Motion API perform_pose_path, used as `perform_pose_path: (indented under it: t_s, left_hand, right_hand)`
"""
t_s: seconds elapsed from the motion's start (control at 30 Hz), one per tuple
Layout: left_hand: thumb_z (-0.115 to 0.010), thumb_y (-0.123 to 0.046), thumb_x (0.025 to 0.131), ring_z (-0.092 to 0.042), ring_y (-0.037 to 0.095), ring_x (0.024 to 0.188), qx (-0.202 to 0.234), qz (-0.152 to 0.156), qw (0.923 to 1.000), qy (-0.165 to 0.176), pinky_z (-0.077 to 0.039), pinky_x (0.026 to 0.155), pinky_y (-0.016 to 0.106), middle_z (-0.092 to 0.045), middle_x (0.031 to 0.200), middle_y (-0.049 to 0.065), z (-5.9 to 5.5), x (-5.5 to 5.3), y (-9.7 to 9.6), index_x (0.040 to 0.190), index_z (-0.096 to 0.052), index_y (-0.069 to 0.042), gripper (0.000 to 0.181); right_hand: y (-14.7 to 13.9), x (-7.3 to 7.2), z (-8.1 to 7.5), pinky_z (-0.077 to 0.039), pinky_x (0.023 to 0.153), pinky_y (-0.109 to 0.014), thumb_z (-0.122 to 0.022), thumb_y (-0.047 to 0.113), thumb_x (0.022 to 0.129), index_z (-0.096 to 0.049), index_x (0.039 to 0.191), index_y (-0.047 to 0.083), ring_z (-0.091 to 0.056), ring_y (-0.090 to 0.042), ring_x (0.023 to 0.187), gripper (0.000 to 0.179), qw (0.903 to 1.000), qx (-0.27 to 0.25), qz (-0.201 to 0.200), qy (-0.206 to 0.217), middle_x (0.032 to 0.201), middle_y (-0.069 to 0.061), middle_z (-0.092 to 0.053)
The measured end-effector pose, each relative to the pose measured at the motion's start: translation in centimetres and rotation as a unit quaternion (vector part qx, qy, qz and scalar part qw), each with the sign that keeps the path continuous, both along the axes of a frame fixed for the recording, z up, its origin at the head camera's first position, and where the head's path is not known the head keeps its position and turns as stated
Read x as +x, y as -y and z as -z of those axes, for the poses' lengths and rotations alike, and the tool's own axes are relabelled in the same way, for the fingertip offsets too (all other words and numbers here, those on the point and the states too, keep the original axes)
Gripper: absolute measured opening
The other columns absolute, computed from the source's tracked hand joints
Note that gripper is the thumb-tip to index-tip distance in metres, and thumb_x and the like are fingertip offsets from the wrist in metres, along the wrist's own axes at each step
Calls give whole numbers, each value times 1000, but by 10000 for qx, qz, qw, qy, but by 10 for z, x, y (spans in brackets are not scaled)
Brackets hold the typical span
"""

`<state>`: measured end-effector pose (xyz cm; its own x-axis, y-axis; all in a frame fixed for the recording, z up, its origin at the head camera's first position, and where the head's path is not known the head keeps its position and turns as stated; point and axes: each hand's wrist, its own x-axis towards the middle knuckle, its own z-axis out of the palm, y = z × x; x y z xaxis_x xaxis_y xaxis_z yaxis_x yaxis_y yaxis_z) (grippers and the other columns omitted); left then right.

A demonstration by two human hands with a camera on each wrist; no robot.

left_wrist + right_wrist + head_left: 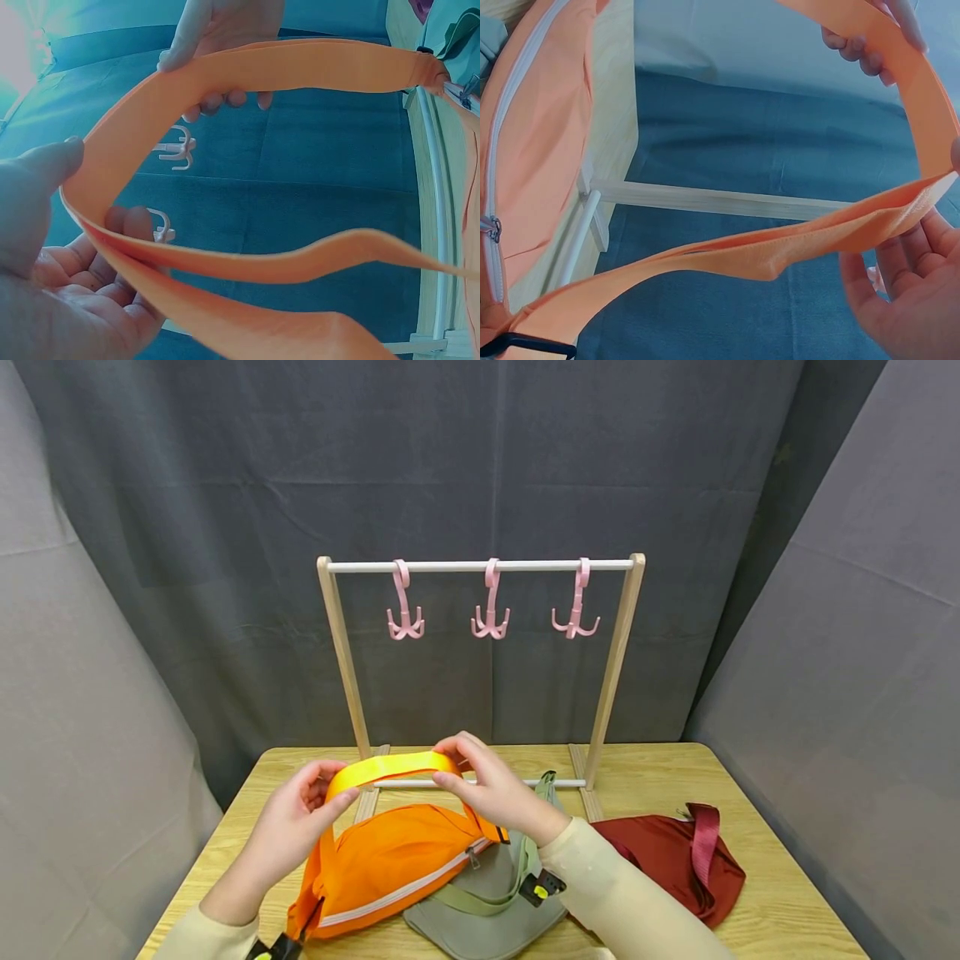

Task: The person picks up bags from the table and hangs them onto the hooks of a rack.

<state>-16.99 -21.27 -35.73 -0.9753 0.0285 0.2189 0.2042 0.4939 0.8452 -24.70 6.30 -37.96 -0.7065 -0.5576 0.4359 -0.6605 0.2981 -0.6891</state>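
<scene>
An orange sling bag [408,860] with a white zipper lies tilted at the front left of the table, overlapping a grey-green bag [498,893]. Its strap [393,766] is raised in an arch above it. At the left end of the arch, my left hand [281,827] pinches the strap between thumb and fingers. My right hand [498,789] pinches the other end of the arch. From the left wrist view, the webbing [315,67] runs doubled between both hands. A black buckle [529,343] shows low in the right wrist view.
Behind the bags stands a wooden rack with a white top bar [450,567], where three pink hooks [491,602] hang spaced apart. A dark red bag [675,860] lies on the table at the right. Grey curtains [450,460] surround the table.
</scene>
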Motion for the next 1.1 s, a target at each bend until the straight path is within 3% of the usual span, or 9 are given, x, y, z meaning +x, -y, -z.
perform_pose_path:
  t_s: [0.4, 0.63, 0.9, 1.1]
  left_hand:
    - [-74, -23, 96, -62, 18, 88, 80, 61, 9997, -238, -54, 76, 21, -65, 110, 13, -7, -2, -1, 128, -62, -4, 39]
    - [-75, -25, 96, -60, 19, 87, 1, 5, 9995, -310, -54, 74, 21, -65, 109, 13, -9, -3, 0, 127, -62, -5, 39]
    - [-74, -23, 97, -59, 21, 88, -34, -75, 9988, -485, -54, 75, 19, -64, 110, 13, -14, -4, -1, 128, -61, -5, 39]
    - [-74, -20, 96, -60, 18, 87, 35, -54, 9974, -724, -54, 74, 19, -65, 111, 14, -20, -7, -3, 128, -62, -3, 38]
  right_hand:
    - [1, -4, -5, -53, 97, -36, -66, 20, 102, -61, 128, 9, -56, -17, 101, 29, 9997, -173, -8, 152, 114, -4, -61]
    - [2, -5, -9, -53, 98, -48, -66, 19, 101, -60, 128, 7, -56, -19, 101, 30, 9995, -235, -20, 209, 115, -6, -61]
    - [6, -7, -14, -54, 95, -35, -66, 17, 101, -61, 127, 7, -57, -17, 99, 28, 9992, -385, 23, 136, 112, -6, -61]
    - [7, -8, -21, -54, 94, -33, -66, 16, 101, -61, 128, 5, -57, -19, 97, 29, 9989, -455, 25, 134, 112, -8, -60]
